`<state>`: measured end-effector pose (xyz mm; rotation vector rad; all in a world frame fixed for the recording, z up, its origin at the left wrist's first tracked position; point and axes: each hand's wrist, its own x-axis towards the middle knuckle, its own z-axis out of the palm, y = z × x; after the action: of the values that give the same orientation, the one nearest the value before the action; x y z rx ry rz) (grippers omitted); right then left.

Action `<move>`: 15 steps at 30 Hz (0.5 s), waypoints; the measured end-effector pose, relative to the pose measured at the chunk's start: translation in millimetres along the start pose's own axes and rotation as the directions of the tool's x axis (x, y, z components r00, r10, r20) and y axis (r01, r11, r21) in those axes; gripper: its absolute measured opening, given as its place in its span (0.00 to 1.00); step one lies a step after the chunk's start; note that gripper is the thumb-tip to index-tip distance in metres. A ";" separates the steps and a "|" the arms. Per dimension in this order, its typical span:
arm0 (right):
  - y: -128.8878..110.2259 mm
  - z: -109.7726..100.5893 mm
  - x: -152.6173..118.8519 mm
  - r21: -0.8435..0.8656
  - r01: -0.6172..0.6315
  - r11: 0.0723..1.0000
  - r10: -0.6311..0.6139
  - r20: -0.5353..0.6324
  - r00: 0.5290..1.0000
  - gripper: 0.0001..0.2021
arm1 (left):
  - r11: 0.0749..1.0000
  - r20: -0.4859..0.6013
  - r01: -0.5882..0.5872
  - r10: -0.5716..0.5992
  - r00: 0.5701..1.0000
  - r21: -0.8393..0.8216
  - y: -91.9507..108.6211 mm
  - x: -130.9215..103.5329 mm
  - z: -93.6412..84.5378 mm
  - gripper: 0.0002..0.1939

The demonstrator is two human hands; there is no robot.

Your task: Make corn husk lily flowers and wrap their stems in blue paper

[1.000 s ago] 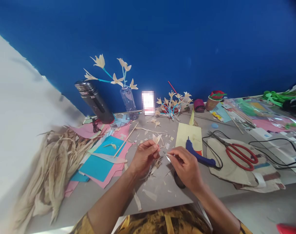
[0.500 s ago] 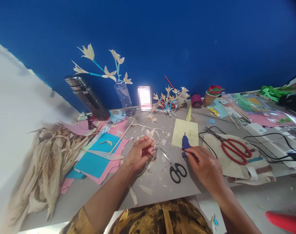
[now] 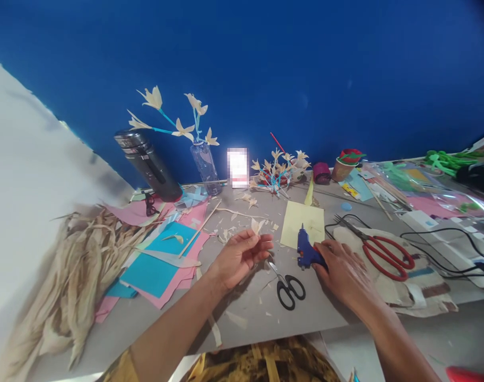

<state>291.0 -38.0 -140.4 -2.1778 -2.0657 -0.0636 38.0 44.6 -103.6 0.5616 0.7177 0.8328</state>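
Note:
My left hand pinches a small pale husk flower between thumb and index finger, its other fingers loosely spread. On the right, my right hand has its fingers and thumb around the handle of a blue glue gun. The gun's nozzle points away from me, over a yellow paper square. Between my hands lie small scissors with black handles, their blades slightly apart. Husk scraps are scattered near my left hand.
At left are dried husks, blue paper, a dark flask and a bottle holding flowers. Behind stands a cluster of small flowers. At right, red-handled scissors lie on cloth beside a power strip and cables.
My left hand has moved slightly right with the flower, and its lower fingers have opened out. The glue gun has turned, showing its handle, and my right hand has shifted to that handle.

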 end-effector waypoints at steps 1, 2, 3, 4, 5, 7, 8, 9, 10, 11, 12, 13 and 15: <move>1.0 0.2 0.9 -0.002 0.004 1.000 -0.004 -0.001 1.000 0.17 | 1.000 0.029 0.018 -0.018 0.999 -0.010 -2.9 0.7 5.7 0.09; 2.0 0.4 1.5 -0.004 0.009 1.000 -0.009 -0.007 1.000 0.17 | 0.999 0.058 0.040 -0.039 0.998 -0.018 -6.8 2.4 11.5 0.10; 3.0 0.7 1.9 -0.003 0.016 1.000 -0.016 -0.013 1.000 0.17 | 0.998 0.086 0.061 -0.058 0.995 -0.026 -11.8 5.4 16.9 0.10; 3.9 1.0 2.1 0.000 0.022 1.000 -0.022 -0.019 1.000 0.17 | 0.996 0.110 0.076 -0.072 0.991 -0.035 -17.5 9.6 21.5 0.11; 4.6 1.2 2.2 0.004 0.027 1.000 -0.027 -0.024 0.999 0.16 | 0.995 0.122 0.083 -0.077 0.990 -0.049 -23.5 14.9 25.1 0.12; 5.5 1.2 2.1 0.015 0.038 0.999 -0.037 -0.028 0.999 0.15 | 0.993 0.115 0.097 -0.088 0.989 -0.070 -34.9 27.1 28.4 0.13; 5.8 1.1 2.1 0.018 0.042 0.999 -0.042 -0.028 0.999 0.15 | 0.991 0.096 0.107 -0.099 0.990 -0.077 -39.7 33.0 28.2 0.14; 6.1 1.0 2.1 0.020 0.044 0.999 -0.043 -0.027 0.999 0.15 | 0.989 0.067 0.118 -0.112 0.991 -0.085 -43.4 38.4 27.2 0.14; 6.7 1.0 2.3 0.024 0.046 0.999 -0.045 -0.022 0.999 0.14 | 0.987 0.043 0.131 -0.127 0.991 -0.091 -46.0 42.7 25.7 0.15; 7.6 1.2 2.6 0.034 0.047 0.998 -0.047 -0.016 0.999 0.14 | 0.986 0.025 0.140 -0.138 0.990 -0.096 -47.6 45.9 24.1 0.16; 9.2 1.8 3.0 0.052 0.048 0.998 -0.047 -0.009 0.999 0.14 | 0.985 0.016 0.144 -0.143 0.990 -0.099 -48.3 48.0 22.4 0.16; 11.4 2.7 3.7 0.082 0.049 0.995 -0.049 -0.004 0.999 0.14 | 0.984 0.018 0.145 -0.144 0.989 -0.100 -48.5 49.1 21.1 0.16; 18.1 5.7 5.5 0.181 0.061 0.982 -0.062 0.002 0.998 0.14 | 0.986 0.028 0.138 -0.136 0.990 -0.094 -47.9 49.2 19.5 0.17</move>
<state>309.0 -32.7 -146.7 -2.0112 -2.0540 0.1216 97.8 54.7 -141.3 0.4301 0.6851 0.7280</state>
